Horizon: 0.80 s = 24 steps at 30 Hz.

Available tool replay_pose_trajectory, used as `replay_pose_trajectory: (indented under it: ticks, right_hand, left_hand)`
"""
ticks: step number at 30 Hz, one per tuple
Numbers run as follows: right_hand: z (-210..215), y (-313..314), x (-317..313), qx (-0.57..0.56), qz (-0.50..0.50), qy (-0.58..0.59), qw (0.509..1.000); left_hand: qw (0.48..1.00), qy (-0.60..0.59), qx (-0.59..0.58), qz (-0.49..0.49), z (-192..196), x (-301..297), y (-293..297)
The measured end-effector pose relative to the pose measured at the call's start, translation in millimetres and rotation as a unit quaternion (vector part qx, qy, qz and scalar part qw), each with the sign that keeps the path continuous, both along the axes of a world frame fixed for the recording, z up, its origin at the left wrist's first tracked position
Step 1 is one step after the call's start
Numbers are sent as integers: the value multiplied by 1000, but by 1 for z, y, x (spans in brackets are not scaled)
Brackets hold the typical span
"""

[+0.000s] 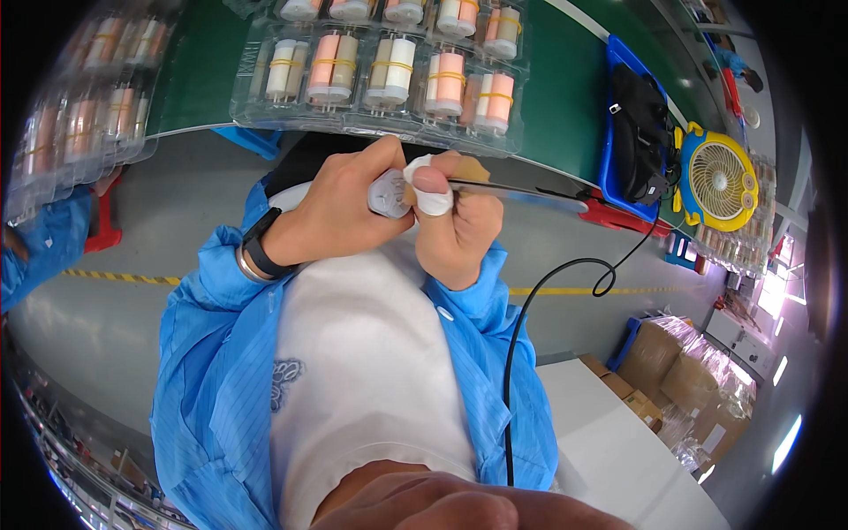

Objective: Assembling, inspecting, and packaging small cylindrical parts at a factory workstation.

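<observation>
My left hand (pixel 340 201), with a black band on the wrist, is closed around a small translucent whitish cylindrical piece (pixel 389 194), whose round end faces up. Close beside it, my right hand (pixel 461 225) is closed on a long, thin, flat metal tool (pixel 521 193) that sticks out to the right. White wrapping (pixel 434 202) covers part of the right hand's fingers. The inner end of the tool is hidden by those fingers, so I cannot tell whether it touches the piece. Both hands are raised in front of my chest, near the table's edge.
Clear plastic trays (pixel 353 119) of banded pink, white and tan cylinders stand on the green table (pixel 565 79). A blue bin (pixel 609 168) with a black bag and a yellow-blue fan (pixel 720 177) are at right. A black cable (pixel 521 327) hangs beside my right arm. Another person's blue sleeve (pixel 53 238) shows left.
</observation>
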State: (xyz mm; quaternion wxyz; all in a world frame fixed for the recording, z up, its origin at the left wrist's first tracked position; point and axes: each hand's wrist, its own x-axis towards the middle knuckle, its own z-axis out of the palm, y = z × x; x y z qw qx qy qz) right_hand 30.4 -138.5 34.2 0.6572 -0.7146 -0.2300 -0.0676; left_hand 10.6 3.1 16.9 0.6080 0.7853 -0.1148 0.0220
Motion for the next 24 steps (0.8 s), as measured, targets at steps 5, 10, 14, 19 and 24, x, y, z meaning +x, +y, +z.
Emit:
replay_pose_trajectory:
  ticks: [5,10,14,19,24]
  right_hand:
    - [4,-15,5,-163,63,-55,983]
    - [14,-9,2,-25,-46,45,998]
    - [18,-6,-14,191,-125,148,962]
    - [12,8,-21,156,-86,154,972]
    - [3,10,-20,124,-68,133,981]
  left_hand:
    - [990,-64,122,0,-5,1,1]
    - [999,-40,22,-6,10,4,-2]
    - [998,-37,34,-43,6,5,6]
    - [997,-63,-35,34,-8,-1,-6]
    - [995,-59,5,77,-12,-2,-5]
